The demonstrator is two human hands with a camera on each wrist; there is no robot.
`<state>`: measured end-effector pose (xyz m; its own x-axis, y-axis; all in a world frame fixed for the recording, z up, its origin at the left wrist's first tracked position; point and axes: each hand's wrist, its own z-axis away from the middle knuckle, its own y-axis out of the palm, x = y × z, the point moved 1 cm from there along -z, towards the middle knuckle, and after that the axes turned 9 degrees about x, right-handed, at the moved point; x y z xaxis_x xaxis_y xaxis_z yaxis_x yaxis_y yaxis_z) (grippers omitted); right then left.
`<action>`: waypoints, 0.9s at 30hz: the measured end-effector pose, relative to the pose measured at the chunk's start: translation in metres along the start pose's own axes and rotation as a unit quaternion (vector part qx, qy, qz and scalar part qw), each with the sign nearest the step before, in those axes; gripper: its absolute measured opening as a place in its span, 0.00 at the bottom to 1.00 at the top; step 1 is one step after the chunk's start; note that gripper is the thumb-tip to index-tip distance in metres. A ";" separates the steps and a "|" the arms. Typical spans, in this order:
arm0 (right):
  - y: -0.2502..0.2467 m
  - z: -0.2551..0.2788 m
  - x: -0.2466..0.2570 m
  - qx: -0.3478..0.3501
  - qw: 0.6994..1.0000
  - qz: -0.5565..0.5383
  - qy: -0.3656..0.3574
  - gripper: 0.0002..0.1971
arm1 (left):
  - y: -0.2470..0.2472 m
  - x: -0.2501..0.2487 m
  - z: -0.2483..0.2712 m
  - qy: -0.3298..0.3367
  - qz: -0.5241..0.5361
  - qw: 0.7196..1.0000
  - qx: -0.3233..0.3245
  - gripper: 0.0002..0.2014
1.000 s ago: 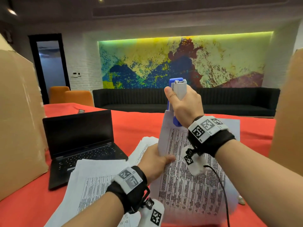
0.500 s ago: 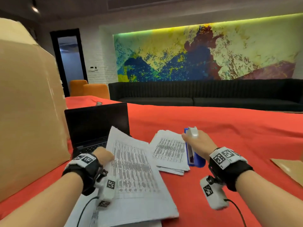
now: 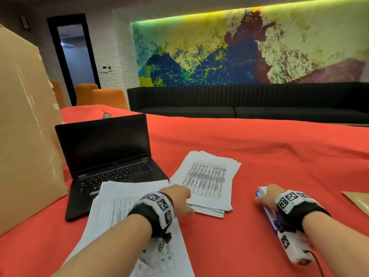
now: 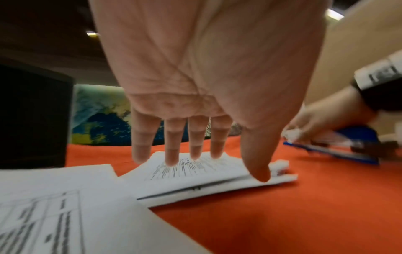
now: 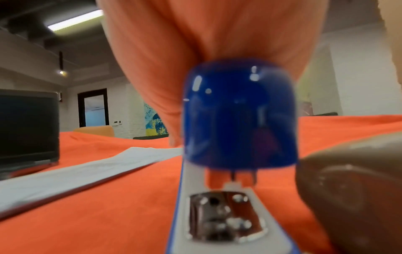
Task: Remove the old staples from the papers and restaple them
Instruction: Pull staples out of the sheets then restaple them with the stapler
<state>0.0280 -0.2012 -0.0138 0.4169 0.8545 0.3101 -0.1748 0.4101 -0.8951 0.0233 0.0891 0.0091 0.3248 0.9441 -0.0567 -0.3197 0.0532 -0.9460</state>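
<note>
Step in hand looked like fetching the next set: L hand [image 4: 195, 72], fingers straight and spread, palm down, reached over the far paper stack [image 3: 207, 180] on the red tablecloth [image 3: 279, 156], w/ another paper pile [image 3: 127, 198] under its forearm. R hand [image 3: 268, 196] lay on the blue stapler [image 5: 237, 111] resting on the cloth, well right of the stack; grip couldn't be told. Next move prob. needs a pinch on the top set's corner.

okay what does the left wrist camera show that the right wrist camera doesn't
Only the left wrist view shows the left hand, fingers straight, spread just above the far stack of papers, plus the stapler side-on under the right hand.

Only the right wrist view shows the stapler's rear end with its metal hinge plate, and the doorway.

Both show the red tablecloth, the laptop and papers.
</note>
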 end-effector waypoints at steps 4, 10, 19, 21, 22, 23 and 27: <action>-0.012 -0.030 -0.015 -0.084 0.996 -0.014 -0.002 0.25 | 0.014 -0.018 -0.035 0.055 -0.080 0.995 0.007 0.27; -0.022 -0.034 -0.047 -0.069 0.995 0.048 -0.055 0.21 | 0.011 -0.019 -0.071 0.120 -0.101 0.988 0.010 0.33; -0.019 0.012 -0.085 0.081 0.988 0.110 -0.069 0.30 | 0.005 -0.066 -0.082 0.129 -0.087 0.988 -0.015 0.11; -0.012 0.012 -0.090 0.094 0.982 0.153 -0.060 0.24 | 0.006 -0.086 -0.079 0.148 -0.078 0.986 -0.021 0.12; -0.011 0.012 -0.093 0.083 0.982 0.164 -0.053 0.19 | 0.007 -0.097 -0.077 0.159 -0.075 0.984 -0.019 0.12; -0.011 0.011 -0.095 0.068 0.983 0.163 -0.040 0.17 | 0.008 -0.108 -0.074 0.171 -0.075 0.982 -0.015 0.12; -0.024 0.005 -0.104 0.008 0.995 0.100 -0.006 0.20 | 0.015 -0.144 -0.055 0.219 -0.069 0.973 0.001 0.13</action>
<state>-0.0155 -0.2986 -0.0237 0.3624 0.9230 0.1293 -0.2672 0.2358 -0.9344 0.0205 -0.0644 -0.0142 0.7122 0.6993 -0.0607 -0.2487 0.1706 -0.9534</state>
